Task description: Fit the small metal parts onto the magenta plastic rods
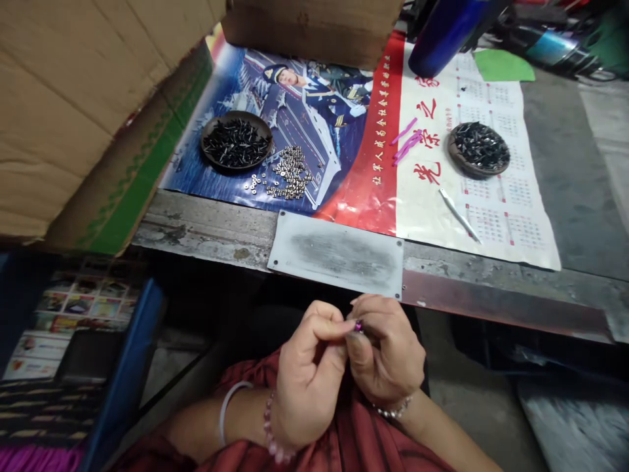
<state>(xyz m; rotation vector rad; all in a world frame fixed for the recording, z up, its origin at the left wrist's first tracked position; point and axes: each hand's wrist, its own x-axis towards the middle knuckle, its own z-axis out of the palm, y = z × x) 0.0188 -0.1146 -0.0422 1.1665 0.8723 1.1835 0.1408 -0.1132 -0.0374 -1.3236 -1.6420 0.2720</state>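
My left hand (312, 367) and my right hand (390, 354) meet over my lap, just below the table edge. Both are closed in a pinch around a small, shiny purple piece (358, 326). Only its end shows between the fingertips, so its kind is hidden. Just beyond the hands, a pale plate (339, 224) with a dark smudged middle is fixed at the table's edge. Several thin purple sticks (407, 145) lie on the calendar poster. To their left is a heap of small metal ring-like pieces (293, 174).
A dish of small black pieces (236, 141) stands at left, a second dish (477, 151) at right. A slim white tool (459, 215) lies on the poster (363, 203). A large cardboard box (98, 98) blocks the left; a blue cylinder (445, 39) stands at the back.
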